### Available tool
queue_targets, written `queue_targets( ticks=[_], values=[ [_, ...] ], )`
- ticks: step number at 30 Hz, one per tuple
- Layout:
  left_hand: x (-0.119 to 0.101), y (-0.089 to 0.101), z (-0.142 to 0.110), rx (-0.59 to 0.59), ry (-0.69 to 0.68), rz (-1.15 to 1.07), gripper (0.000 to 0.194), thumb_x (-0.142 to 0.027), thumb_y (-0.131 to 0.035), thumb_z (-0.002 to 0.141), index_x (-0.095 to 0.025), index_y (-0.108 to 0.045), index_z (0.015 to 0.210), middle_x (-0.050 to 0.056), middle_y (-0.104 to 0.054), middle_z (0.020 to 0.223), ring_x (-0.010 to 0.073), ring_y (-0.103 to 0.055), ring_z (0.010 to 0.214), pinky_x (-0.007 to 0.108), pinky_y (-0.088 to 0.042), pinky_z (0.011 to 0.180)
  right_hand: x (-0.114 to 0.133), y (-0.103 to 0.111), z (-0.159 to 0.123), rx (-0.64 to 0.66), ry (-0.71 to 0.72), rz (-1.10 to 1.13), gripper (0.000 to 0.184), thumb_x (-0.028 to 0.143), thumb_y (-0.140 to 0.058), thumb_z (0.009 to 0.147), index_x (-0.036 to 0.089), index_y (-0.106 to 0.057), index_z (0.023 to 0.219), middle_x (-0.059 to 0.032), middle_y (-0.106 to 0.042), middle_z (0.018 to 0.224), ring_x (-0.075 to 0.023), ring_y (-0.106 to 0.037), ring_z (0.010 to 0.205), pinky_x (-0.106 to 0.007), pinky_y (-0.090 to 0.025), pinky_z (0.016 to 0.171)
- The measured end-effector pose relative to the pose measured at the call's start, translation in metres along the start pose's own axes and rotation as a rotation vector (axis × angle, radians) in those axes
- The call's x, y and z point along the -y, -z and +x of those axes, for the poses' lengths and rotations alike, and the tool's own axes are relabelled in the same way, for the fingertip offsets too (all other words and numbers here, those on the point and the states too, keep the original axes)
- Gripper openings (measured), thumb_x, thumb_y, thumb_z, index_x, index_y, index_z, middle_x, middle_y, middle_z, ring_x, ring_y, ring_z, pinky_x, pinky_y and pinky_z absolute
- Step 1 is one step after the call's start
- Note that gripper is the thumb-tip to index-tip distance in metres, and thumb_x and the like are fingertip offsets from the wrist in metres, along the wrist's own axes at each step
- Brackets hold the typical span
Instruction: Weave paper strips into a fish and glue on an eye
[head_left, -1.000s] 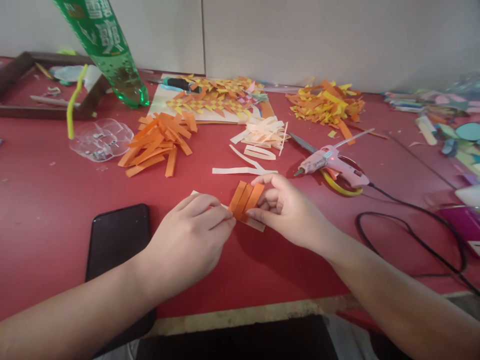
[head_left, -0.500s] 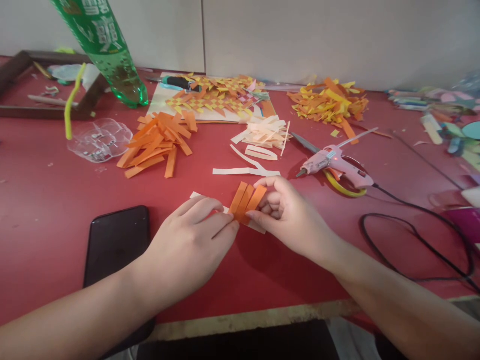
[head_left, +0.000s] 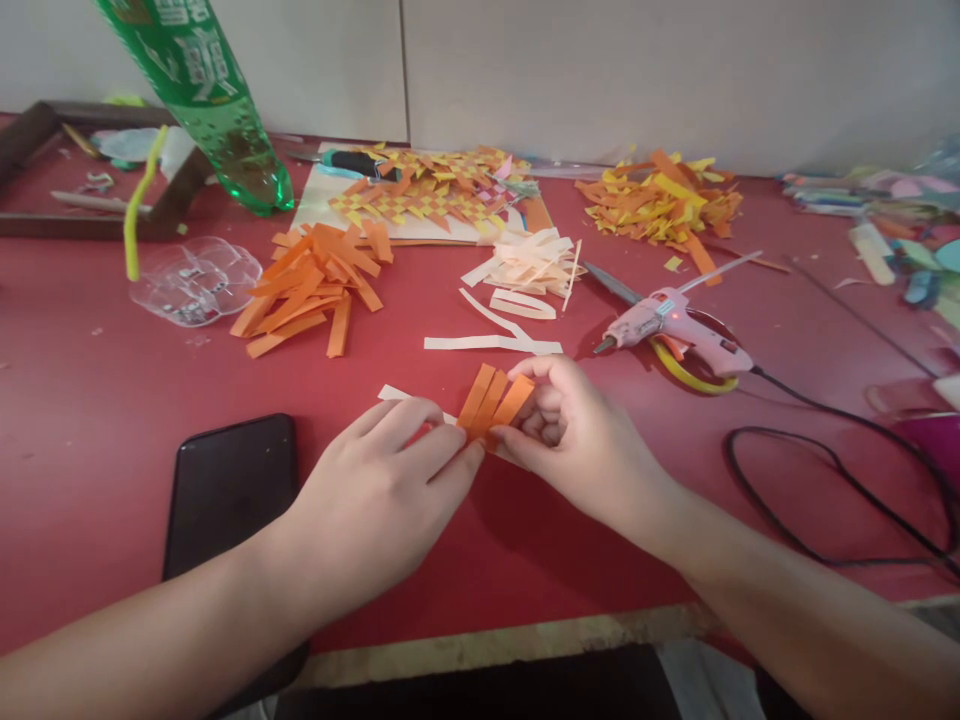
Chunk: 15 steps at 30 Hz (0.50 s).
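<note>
Three orange paper strips (head_left: 484,398) fan upward between my hands, their lower ends pinched together over a pale paper strip (head_left: 395,393). My left hand (head_left: 397,480) is closed on the left side of the bundle, and the pale strip sticks out behind its fingers. From the right, my right hand (head_left: 566,420) pinches the strips with thumb and fingers. The fingertips hide where the strips meet. Just beyond lie loose cream strips (head_left: 487,343), with a pile of cream strips (head_left: 532,262) behind and a pile of orange strips (head_left: 319,285) to the left.
A black phone (head_left: 231,490) lies by my left forearm. At right rests a pink glue gun (head_left: 675,325) with its black cable (head_left: 802,550), beside scissors (head_left: 611,284). A green bottle (head_left: 217,110), a clear plastic case (head_left: 199,280) and an orange-yellow paper pile (head_left: 660,205) stand farther back.
My left thumb and fingertips have shifted slightly to the right along the base of the orange strips. Less of the pale strip shows below my right hand.
</note>
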<state>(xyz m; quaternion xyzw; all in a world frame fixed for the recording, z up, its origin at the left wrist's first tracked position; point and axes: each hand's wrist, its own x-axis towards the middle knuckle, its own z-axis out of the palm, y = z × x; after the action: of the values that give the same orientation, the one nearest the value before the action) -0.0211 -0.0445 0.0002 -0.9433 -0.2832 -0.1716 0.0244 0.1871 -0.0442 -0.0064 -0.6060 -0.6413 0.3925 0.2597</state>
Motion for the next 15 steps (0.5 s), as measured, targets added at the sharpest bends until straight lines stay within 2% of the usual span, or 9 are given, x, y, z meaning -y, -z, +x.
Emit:
queue_targets(
  ticks=[6, 15],
  values=[
    [-0.0021, 0.0005, 0.0015, 0.032, -0.001, 0.0, 0.027, -0.014, -0.048, 0.087, -0.013, -0.073, 0.098, 0.01, -0.071, 0.089, 0.0305, -0.063, 0.086, 0.045, -0.058, 0.064, -0.0016, -0.0013, -0.0007, -0.018, 0.043, -0.03, 0.035, 0.022, -0.067, 0.078, 0.025, -0.043, 0.102, 0.0058, -0.059, 0.067, -0.0118, -0.059, 0.056, -0.025, -0.049, 0.054],
    [-0.0051, 0.0013, 0.0016, 0.092, 0.02, 0.011, 0.026, -0.015, -0.05, 0.082, -0.013, -0.071, 0.096, 0.01, -0.069, 0.091, 0.0314, -0.061, 0.089, 0.046, -0.056, 0.067, 0.002, -0.002, -0.0008, -0.02, 0.069, -0.054, 0.035, 0.018, -0.066, 0.077, 0.025, -0.042, 0.102, 0.0067, -0.055, 0.066, -0.0104, -0.056, 0.055, -0.023, -0.048, 0.053]
  ],
)
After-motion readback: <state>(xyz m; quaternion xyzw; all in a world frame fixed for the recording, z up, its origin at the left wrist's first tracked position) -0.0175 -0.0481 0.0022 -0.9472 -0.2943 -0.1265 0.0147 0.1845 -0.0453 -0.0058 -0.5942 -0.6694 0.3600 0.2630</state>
